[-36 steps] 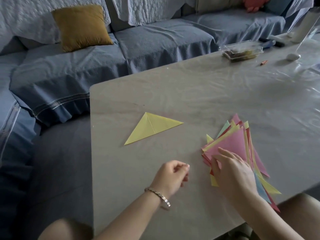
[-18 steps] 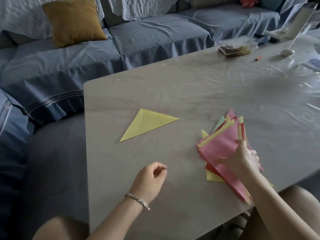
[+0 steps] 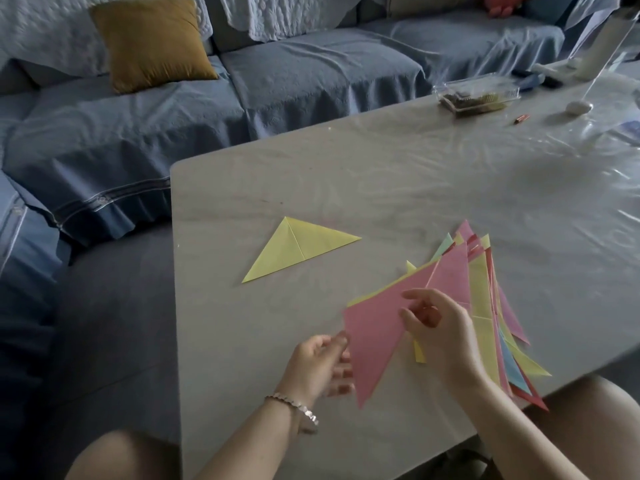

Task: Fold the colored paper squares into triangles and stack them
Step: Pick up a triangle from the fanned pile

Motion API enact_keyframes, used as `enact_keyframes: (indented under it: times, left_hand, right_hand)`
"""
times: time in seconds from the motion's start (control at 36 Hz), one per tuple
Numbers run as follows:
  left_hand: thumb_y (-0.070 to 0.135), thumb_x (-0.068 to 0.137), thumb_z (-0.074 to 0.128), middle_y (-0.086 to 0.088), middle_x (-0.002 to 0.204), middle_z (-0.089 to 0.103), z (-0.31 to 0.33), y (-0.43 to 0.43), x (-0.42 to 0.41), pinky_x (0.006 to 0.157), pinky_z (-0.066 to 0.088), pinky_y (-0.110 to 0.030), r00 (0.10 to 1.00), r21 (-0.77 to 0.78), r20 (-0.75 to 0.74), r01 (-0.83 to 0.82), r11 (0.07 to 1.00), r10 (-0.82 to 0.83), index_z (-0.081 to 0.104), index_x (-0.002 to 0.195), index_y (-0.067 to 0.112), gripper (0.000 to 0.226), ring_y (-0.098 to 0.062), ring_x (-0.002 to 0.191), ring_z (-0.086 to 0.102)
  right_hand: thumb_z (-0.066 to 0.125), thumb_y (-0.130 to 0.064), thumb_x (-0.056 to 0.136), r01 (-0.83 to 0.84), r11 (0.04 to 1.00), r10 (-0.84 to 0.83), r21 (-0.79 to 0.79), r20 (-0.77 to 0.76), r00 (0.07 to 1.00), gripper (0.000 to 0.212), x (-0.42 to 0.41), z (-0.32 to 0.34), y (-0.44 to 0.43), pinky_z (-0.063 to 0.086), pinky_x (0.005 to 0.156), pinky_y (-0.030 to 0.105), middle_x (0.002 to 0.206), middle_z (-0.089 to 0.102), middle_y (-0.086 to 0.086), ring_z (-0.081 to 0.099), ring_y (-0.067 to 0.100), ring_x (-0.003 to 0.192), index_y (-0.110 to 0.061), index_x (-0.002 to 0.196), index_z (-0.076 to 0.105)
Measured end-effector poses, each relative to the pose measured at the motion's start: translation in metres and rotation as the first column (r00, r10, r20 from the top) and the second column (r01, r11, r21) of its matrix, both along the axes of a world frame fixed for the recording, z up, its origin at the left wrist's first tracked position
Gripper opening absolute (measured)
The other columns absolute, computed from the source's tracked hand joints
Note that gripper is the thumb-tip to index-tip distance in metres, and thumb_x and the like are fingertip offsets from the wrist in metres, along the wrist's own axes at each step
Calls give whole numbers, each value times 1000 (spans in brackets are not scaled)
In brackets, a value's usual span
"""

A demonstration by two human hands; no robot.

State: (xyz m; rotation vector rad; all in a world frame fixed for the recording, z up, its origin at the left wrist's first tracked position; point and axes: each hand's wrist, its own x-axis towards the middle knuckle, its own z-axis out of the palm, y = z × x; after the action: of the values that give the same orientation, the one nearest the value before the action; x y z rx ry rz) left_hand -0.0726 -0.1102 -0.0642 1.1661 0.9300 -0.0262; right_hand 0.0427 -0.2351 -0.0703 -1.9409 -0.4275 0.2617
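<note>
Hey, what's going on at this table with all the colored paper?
A person is working through colored paper at a table. Their right hand pinches a pink paper triangle and holds it over the near edge of a fanned pile of colored papers. Their left hand holds the triangle's left edge. One folded yellow triangle lies alone on the table further left, apart from the pile.

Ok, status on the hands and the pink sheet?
Right hand pinches pink sheet, held over the pile. Left hand at its left edge, grip unclear. Yellow triangle folded, flat on table. Nothing in the way.
</note>
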Motion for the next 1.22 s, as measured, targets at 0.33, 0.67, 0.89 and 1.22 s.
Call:
enact_keyframes:
  times: [0.33, 0.67, 0.89, 1.22]
  left_hand:
    - [-7, 75, 68, 1, 72, 63, -12, 5, 8, 55, 50, -15, 998, 268, 8, -55, 962, 55, 60, 94, 12, 29, -7, 60, 58]
    - [15, 88, 59, 5, 72, 58, -3, 18, 36, 59, 36, -16, 996, 677, -5, 73, 733, -94, 66, 90, 7, 11, -11, 69, 52]
    - [14, 92, 51, -1, 85, 62, -5, 86, -5, 66, 36, -22, 989, 857, -150, 126, 500, 9, 62, 95, 9, 12, -15, 77, 53]
    - [19, 88, 33, -10, 121, 62, -61, 58, -45, 101, 29, -24, 904, 946, -303, 324, 23, -301, 64, 112, 3, 43, -22, 114, 56]
  right_hand:
    - [68, 5, 77, 38, 999, -30, -39, 185, 982, 23, -21, -12, 2, 41, 65, 2, 80, 57, -9, 56, 0, 73, -16, 86, 68]
    - [68, -7, 80, 76, 950, 41, -301, 364, 931, 18, -14, -2, -13, 36, 51, 17, 93, 55, -7, 48, 6, 58, -15, 95, 71]
    - [63, -16, 80, -235, 885, 439, -403, 552, 709, 27, -26, -33, 17, 48, 90, 36, 118, 63, 0, 59, 22, 109, -16, 107, 68]
    - [35, -34, 85, -312, 712, 678, -629, 500, 540, 46, -53, -60, 64, 49, 90, 33, 121, 63, -1, 59, 17, 114, -18, 113, 67]
